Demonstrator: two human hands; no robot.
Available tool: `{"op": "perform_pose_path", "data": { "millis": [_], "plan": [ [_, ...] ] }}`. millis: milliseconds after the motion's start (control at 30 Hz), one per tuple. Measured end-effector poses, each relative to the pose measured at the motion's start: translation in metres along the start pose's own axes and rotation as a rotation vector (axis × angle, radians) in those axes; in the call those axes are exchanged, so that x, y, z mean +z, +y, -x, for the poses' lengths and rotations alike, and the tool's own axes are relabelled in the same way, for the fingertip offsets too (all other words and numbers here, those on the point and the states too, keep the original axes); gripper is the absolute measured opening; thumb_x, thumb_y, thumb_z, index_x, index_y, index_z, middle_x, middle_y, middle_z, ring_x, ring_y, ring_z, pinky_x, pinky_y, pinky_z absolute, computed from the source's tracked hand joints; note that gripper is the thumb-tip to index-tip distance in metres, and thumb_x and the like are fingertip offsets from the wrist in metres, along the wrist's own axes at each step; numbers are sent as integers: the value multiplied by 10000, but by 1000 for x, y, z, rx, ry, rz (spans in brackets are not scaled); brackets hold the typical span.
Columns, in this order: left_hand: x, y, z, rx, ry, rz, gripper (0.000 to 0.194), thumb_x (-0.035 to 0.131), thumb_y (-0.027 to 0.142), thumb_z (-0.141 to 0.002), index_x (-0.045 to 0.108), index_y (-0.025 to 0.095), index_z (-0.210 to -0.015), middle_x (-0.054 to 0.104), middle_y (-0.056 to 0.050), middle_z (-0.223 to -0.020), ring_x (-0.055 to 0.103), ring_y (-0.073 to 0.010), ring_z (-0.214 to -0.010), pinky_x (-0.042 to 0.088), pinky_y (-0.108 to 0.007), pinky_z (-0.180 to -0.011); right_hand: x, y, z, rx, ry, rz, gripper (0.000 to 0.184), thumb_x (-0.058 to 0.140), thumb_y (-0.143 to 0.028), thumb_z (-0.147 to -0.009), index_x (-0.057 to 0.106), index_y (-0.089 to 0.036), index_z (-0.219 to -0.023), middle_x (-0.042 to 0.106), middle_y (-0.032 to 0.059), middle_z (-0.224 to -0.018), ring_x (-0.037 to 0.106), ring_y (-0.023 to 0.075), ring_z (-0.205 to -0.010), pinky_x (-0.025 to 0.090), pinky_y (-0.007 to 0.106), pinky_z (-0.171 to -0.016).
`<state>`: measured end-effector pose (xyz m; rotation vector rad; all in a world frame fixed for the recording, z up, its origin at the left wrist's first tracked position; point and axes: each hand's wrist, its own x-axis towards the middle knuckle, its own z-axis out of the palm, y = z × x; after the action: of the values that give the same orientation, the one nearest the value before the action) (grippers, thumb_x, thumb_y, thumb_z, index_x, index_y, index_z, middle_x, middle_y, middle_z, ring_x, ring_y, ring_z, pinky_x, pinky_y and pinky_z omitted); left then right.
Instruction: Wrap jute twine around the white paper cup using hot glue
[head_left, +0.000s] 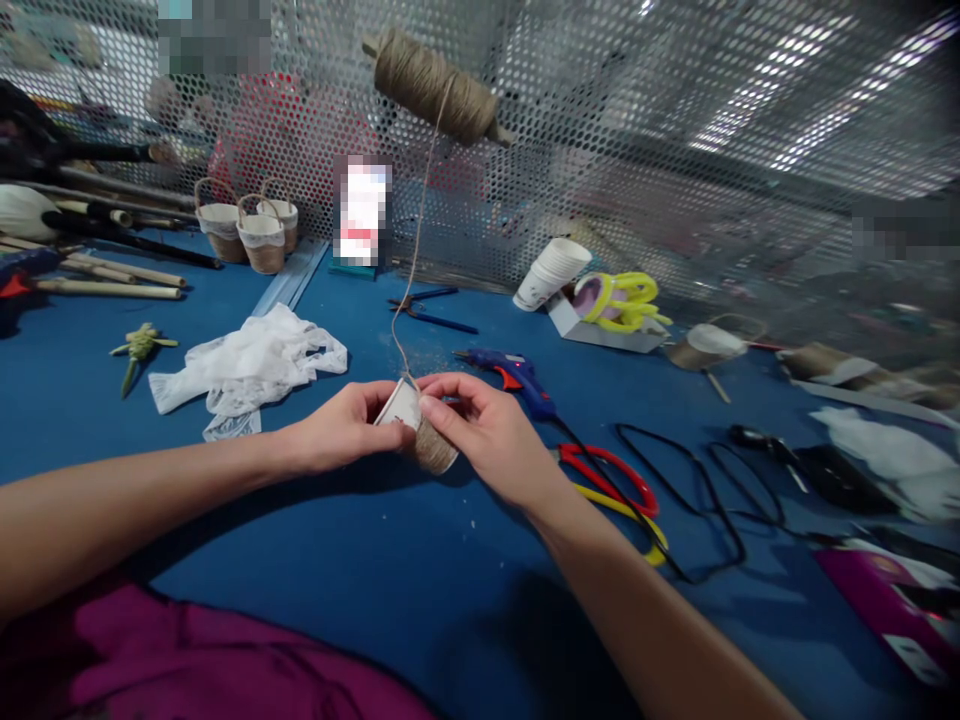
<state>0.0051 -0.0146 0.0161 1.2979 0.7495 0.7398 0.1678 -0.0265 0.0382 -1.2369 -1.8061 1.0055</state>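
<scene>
1. Baskets (261,248) lined the bench's (390,590) far edge; crumpled white lace (251,360) lay nearer.
2. The left hand (334,430) grasped the tapered cup (435,447), tilted mid-bench; smooth blue surface stretched toward the near edge.
3. Coarse twine (422,195) ran from the cup to its spool (435,85).
4. The right hand's (491,425) fingers gripped the cup's twine-wrapped side.
5. Rightward lay a plastic glue gun (529,383) and loop-handled scissors (621,464).

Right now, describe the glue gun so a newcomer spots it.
On the blue table, find the right hand, holding a cup. The glue gun lies just beyond that hand, nozzle pointing left. Its blue body and red trigger set it apart from the red-and-yellow-handled scissors nearby.
</scene>
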Motion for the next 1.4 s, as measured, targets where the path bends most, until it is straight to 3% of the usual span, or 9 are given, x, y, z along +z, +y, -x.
{"op": "perform_pose_path", "data": {
  "millis": [167, 367, 600, 800, 867, 1033, 1167, 1233, 1400],
  "plan": [
    [0, 0, 0, -4, 20, 10, 164, 567, 156, -605, 547, 115, -762, 524, 8, -686, 464, -94, -624, 391, -230, -611, -6, -1, -1, 16, 31, 47, 191, 513, -312, -806, 590, -154, -880, 636, 78, -959, 583, 147, -838, 461, 321, -779],
    [-3, -5, -2, -10, 16, 112, 157, 551, 167, -656, 574, 118, -803, 559, 3, -719, 501, -105, -652, 400, -234, -634, -26, -1, -5, 22, 241, 112, 226, 522, -353, -795, 605, -147, -839, 654, 77, -916, 582, 158, -813, 464, 316, -736],
    [-6, -11, -5, 22, 44, 187, 261, 573, 373, -756, 603, 121, -819, 588, -8, -736, 519, -113, -704, 383, -230, -679, -25, -3, -3, -12, 236, 181, 179, 568, -346, -760, 590, -169, -742, 662, 32, -768, 588, 137, -694, 462, 277, -662],
    [-4, -6, -5, -5, 167, 112, 310, 661, 404, -664, 568, 114, -722, 525, 21, -643, 469, -86, -583, 364, -216, -568, -69, 8, -14, 80, 486, 559, 300, 385, -381, -846, 596, -194, -745, 660, 51, -773, 600, 165, -699, 452, 307, -673],
    [-4, -5, -5, 0, 183, 80, 309, 657, 406, -661, 566, 115, -712, 519, 23, -629, 464, -86, -572, 364, -215, -551, -85, 19, -20, 193, 444, 716, 214, 444, -336, -806, 602, -194, -786, 660, 74, -814, 605, 211, -761, 446, 342, -685],
    [-5, -6, -5, 2, 207, 30, 282, 637, 389, -678, 567, 117, -700, 503, 31, -600, 445, -80, -546, 352, -207, -521, -101, 57, -27, 360, 250, 784, 141, 672, -247, -629, 564, -198, -552, 594, 37, -560, 592, 220, -609, 450, 343, -597],
    [-5, -6, -5, 4, 210, 35, 251, 611, 361, -696, 566, 113, -689, 500, 24, -599, 439, -80, -547, 349, -211, -528, -97, 76, -31, 430, 176, 759, 167, 549, -310, -808, 600, -161, -863, 617, 40, -871, 584, 141, -745, 482, 314, -669],
    [-6, -6, -5, 10, 219, 28, 247, 591, 356, -705, 570, 111, -681, 504, 18, -602, 437, -83, -550, 346, -216, -535, -95, 77, -33, 443, 196, 721, 179, 521, -285, -833, 573, -154, -944, 601, 49, -939, 580, 137, -786, 484, 327, -698],
    [-7, -7, -6, 43, 212, -7, 226, 554, 335, -729, 588, 112, -716, 531, 14, -633, 453, -86, -577, 354, -213, -568, -89, 53, -23, 411, 303, 521, 276, 603, -183, -704, 523, -125, -962, 627, 68, -740, 611, 188, -643, 495, 355, -632]
  ]
}}
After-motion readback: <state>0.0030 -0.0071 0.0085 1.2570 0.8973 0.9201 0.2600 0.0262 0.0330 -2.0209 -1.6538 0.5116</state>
